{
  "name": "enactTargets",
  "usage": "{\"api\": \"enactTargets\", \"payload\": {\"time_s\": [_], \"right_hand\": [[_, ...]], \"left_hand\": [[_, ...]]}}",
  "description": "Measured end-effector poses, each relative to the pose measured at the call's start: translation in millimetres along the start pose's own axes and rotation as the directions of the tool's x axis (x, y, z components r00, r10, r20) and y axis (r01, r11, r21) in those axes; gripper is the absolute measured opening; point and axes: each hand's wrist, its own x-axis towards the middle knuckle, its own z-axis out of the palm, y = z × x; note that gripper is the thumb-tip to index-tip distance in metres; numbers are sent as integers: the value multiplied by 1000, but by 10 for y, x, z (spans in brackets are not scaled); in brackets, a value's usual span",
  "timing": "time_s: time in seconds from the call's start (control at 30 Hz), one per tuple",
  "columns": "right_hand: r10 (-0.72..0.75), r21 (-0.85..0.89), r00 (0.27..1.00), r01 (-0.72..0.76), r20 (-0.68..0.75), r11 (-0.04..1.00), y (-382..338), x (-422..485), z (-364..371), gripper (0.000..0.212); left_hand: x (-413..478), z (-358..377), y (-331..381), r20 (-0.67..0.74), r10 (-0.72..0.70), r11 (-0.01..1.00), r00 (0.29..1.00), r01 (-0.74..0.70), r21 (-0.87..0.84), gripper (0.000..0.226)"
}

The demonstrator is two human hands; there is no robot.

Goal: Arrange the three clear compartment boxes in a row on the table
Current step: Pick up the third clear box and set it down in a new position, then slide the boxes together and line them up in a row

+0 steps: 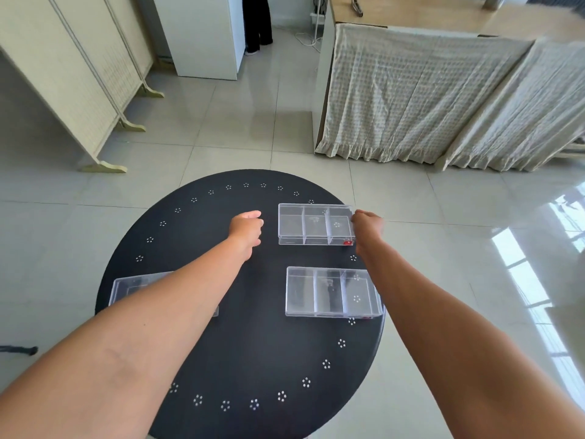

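Two hands point(246, 228), three clear boxes point(315, 224)

A folding screen point(72, 77) was set at the left on the tiled floor point(240, 134), with a white cabinet point(202, 33) seen behind it. At the right, a wooden bench point(411, 14) was draped with checked curtains point(427, 96) reaching nearly to the floor. A white cable point(308, 38) was trailed across the tiles near the bench. Bright window light point(538, 280) was reflected on the floor at the right.
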Motion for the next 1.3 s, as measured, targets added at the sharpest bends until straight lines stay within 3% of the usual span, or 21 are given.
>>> {"api": "enactTargets", "payload": {"time_s": [0.1, 0.27, 0.47, 0.67, 0.73, 0.83, 0.87, 0.97, 1.07, 1.2, 1.3], "right_hand": [[-81, -71, 993, 87, 80, 994, 3, -233, 132, 33], [-131, -91, 957, 160, 260, 983, 121, -706, 475, 27], [-12, -186, 904, 101, 427, 977, 517, -1196, 832, 32], [98, -352, 901, 64, 423, 934, 971, -1533, 1153, 4], [131, -399, 891, 61, 435, 915, 1117, -1597, 1274, 29], [162, -433, 880, 55, 447, 900, 1272, -1684, 1434, 59], [176, -438, 872, 48, 456, 897, 1290, -1768, 1479, 26], [202, -449, 867, 29, 456, 893, 1403, -1839, 1589, 28], [208, -468, 871, 28, 446, 883, 1482, -1870, 1655, 17], [183, -444, 870, 46, 458, 895, 1560, -1903, 1722, 32], [151, -396, 877, 47, 455, 917, 1525, -1971, 1695, 27]], "left_hand": [[-172, -180, -1, -17, 41, 999, 999, -41, -21, 35], [-431, -582, -97, -65, 104, 994, 992, -106, -28, 31], [-529, -1285, -328, -204, 195, 980, 959, -184, 70, 32], [-543, -2100, -727, -380, 132, 965, 916, -32, 260, 53], [-526, -2333, -899, -416, 74, 958, 906, 51, 282, 62], [-463, -2574, -1133, -339, -38, 967, 940, 120, 224, 77], [-429, -2628, -1208, -298, -69, 971, 952, 132, 200, 80], [-393, -2700, -1349, -182, -130, 976, 975, 158, 150, 82], [-344, -2726, -1464, -97, -118, 977, 988, 133, 164, 81], [-231, -2730, -1621, -100, -66, 988, 993, 79, 135, 54], [-349, -2660, -1557, -87, -27, 992, 996, 37, 123, 35]]}}
